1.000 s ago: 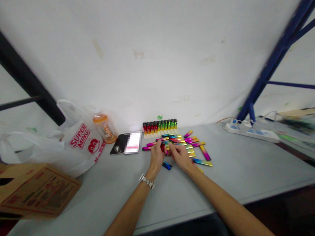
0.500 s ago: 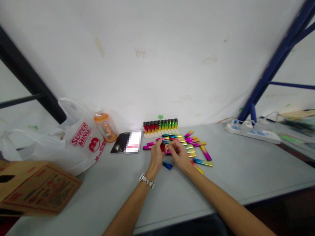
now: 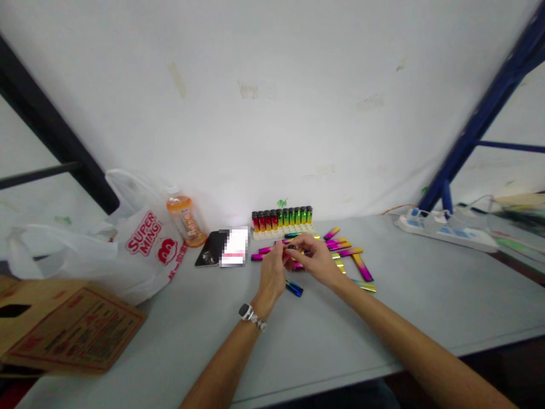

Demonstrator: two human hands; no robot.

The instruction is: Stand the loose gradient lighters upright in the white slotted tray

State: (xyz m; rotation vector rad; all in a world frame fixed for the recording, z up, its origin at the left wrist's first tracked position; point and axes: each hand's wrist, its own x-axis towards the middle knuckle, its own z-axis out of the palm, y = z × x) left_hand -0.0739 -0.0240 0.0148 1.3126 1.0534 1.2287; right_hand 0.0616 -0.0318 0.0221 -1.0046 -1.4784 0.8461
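My left hand (image 3: pixel 272 272) and my right hand (image 3: pixel 315 258) meet over a scatter of several shiny rainbow-coloured lighters (image 3: pixel 351 258) on the grey table (image 3: pixel 404 295). Both hands pinch one small dark-topped lighter (image 3: pixel 290 248) between the fingertips, held just above the pile. A blue lighter (image 3: pixel 294 288) lies alone under my left hand. Behind the pile, a white tray (image 3: pixel 283 232) holds a row of upright red-to-green lighters (image 3: pixel 281 217) against the wall. A watch sits on my left wrist.
A black phone (image 3: pixel 209 255) and a white card lie left of the tray, beside an orange drink bottle (image 3: pixel 186 221). A white plastic bag (image 3: pixel 128 250) and a cardboard box (image 3: pixel 63 326) fill the left. A white power strip (image 3: pixel 445 234) and blue rack post stand right.
Both hands have lifted slightly and shifted towards the tray, my right hand now reaching over the held lighter. The view has drifted a little to the left.
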